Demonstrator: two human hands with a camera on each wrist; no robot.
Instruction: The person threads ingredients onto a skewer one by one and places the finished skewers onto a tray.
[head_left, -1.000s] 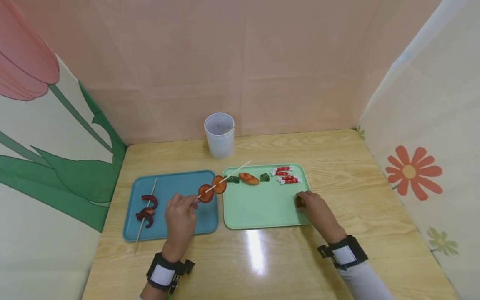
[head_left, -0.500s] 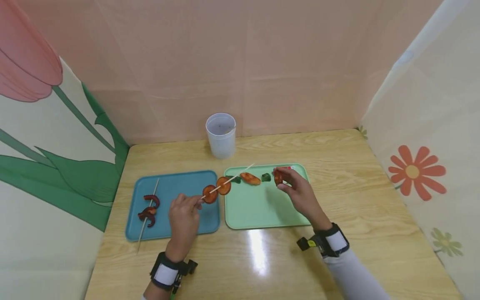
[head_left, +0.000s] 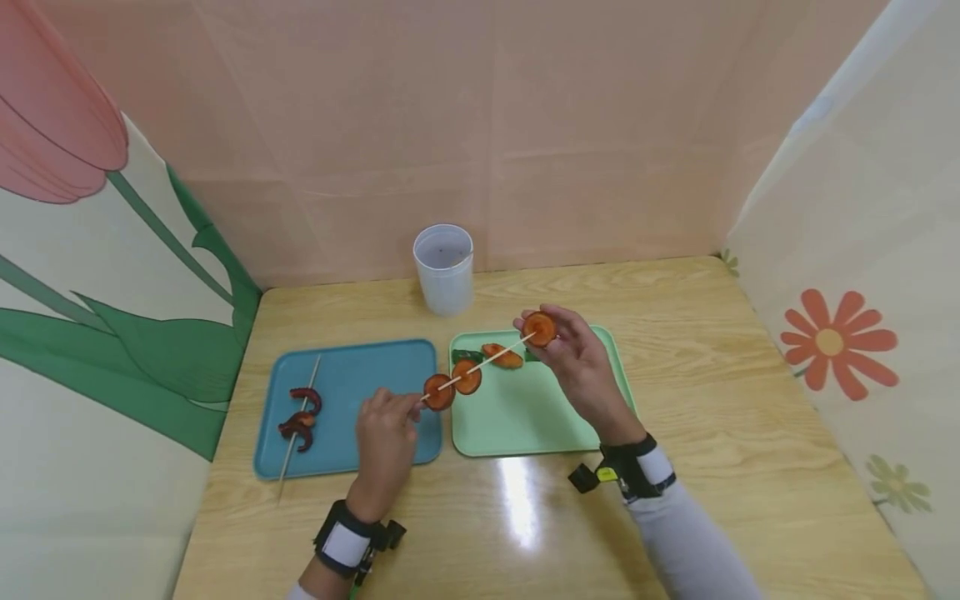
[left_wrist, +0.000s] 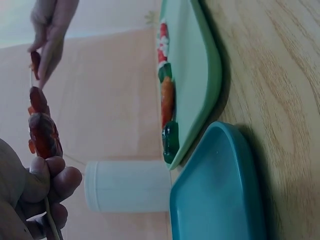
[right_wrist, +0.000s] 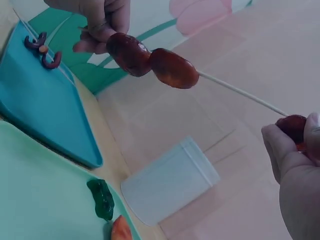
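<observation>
My left hand (head_left: 386, 442) pinches a bamboo skewer (head_left: 498, 355) near its lower end, holding it slanted over the trays. Threaded on it by the left fingers are two round orange-brown toy food slices (head_left: 438, 392), dark-rimmed and side by side. My right hand (head_left: 581, 371) grips a third matching slice (head_left: 539, 329) between thumb and fingers, right at the skewer's far tip. In the right wrist view, a bare length of skewer (right_wrist: 240, 91) runs between the pair and this third slice (right_wrist: 292, 127).
A green tray (head_left: 525, 425) bears dark green pieces (head_left: 467, 357), an orange piece (head_left: 502, 357) and red-and-white wrapped candies (left_wrist: 163, 45). On the blue tray (head_left: 352, 367) lies another skewer with curled dark-red pieces (head_left: 305, 398). A white plastic cup (head_left: 444, 279) stands behind.
My right hand has lifted the third slice from the green tray's right side and brought it up and left to the skewer's tip. The left hand has shifted slightly right with the skewer.
</observation>
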